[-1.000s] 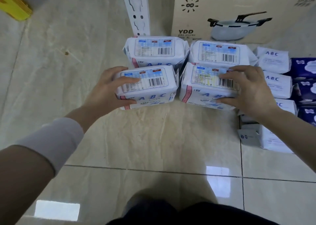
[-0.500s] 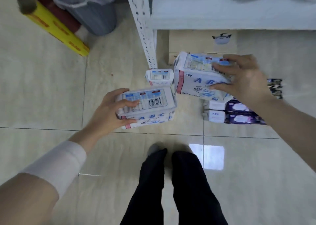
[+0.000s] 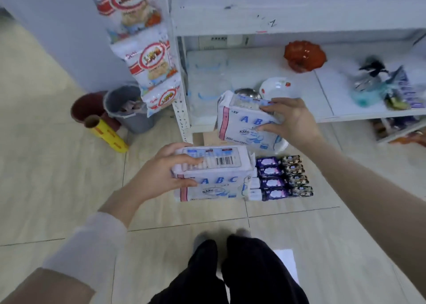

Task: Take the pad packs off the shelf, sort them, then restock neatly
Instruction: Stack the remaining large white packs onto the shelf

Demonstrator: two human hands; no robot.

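My left hand (image 3: 159,172) grips a white ABC pad pack (image 3: 214,174) by its left end, held level above the floor. My right hand (image 3: 292,121) grips a second white ABC pad pack (image 3: 244,123) higher up, tilted, near the front edge of the white shelf (image 3: 322,96). On the floor beneath lie rows of small purple pad packs (image 3: 272,179), dark patterned packs (image 3: 297,176) and small white packs (image 3: 253,188), partly hidden by the held pack.
The shelf carries an orange bowl (image 3: 304,55), a white bowl (image 3: 275,86) and blurred items at right. Snack bags (image 3: 154,61) hang on the shelf post. A grey bin (image 3: 129,110), a dark pot and a yellow roll (image 3: 106,133) stand at left. My legs show below.
Both hands have risen from the floor with a pack each, and the view has lifted from the floor piles toward the shelf. The right pack is now up at the shelf edge.
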